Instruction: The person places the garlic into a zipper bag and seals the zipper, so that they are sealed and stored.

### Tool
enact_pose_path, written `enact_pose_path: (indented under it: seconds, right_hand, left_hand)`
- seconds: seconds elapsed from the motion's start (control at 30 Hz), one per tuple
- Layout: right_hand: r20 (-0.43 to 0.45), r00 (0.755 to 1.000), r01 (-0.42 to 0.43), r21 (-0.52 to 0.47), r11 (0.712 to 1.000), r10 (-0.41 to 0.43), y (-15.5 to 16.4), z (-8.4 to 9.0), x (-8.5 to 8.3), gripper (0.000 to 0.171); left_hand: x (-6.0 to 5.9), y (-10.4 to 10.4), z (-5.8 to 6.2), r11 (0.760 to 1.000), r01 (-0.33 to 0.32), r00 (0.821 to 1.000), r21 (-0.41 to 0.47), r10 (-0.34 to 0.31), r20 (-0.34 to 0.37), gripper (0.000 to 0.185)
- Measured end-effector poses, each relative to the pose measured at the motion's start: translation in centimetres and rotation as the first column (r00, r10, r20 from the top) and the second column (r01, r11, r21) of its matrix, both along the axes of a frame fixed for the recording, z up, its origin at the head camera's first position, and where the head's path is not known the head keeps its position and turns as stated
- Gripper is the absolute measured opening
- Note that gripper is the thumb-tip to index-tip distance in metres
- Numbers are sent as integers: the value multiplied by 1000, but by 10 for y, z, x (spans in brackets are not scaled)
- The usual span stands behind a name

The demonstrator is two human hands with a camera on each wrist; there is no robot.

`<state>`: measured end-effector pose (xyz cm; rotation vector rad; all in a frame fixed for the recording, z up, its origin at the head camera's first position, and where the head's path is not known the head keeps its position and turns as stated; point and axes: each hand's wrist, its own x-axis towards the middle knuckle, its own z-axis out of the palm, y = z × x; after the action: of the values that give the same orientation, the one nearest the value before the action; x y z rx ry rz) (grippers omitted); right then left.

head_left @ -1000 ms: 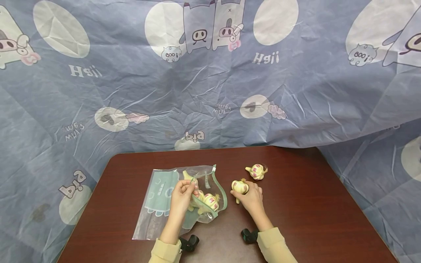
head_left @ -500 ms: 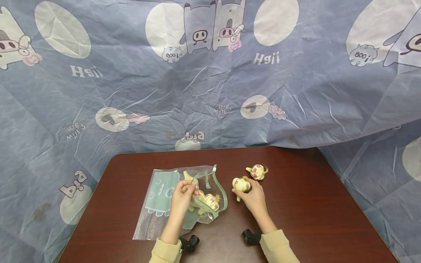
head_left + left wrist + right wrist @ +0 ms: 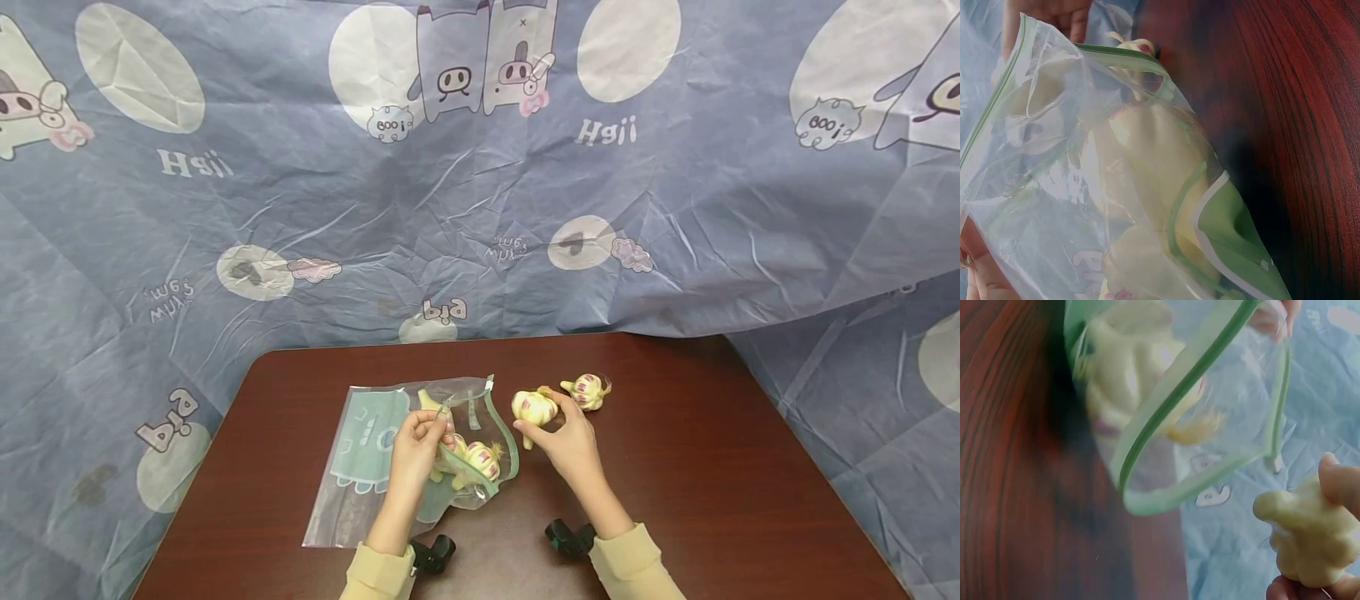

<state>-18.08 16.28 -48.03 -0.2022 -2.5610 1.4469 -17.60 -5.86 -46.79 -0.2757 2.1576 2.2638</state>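
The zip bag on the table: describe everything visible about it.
The zip bag is clear plastic with a green zip rim and a pale teal print, lying flat on the dark red-brown table. Its mouth faces right and is held open: the left hand pinches the upper rim. Garlic bulbs, pale with pink streaks, sit inside near the mouth. The right hand holds another bulb just outside the opening.

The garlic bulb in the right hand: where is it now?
In the head view, the right hand holds the garlic bulb between the bag mouth and the loose bulb.
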Motion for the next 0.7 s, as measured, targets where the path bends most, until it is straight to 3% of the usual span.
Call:
enact_pose_path:
  seconds: [0.33,0.7]
  right_hand:
    - [-45,998,-53,-19,998,52,-23,7,6,67]
    - [-45,990,-139,-107,985,135,-46,-1,9,68]
  left_hand:
    - [0,0,-1,1000,2,1000,6,-2,5,21]
    - [-1,0,-2,1000,-2,1000,2,2,7,21]
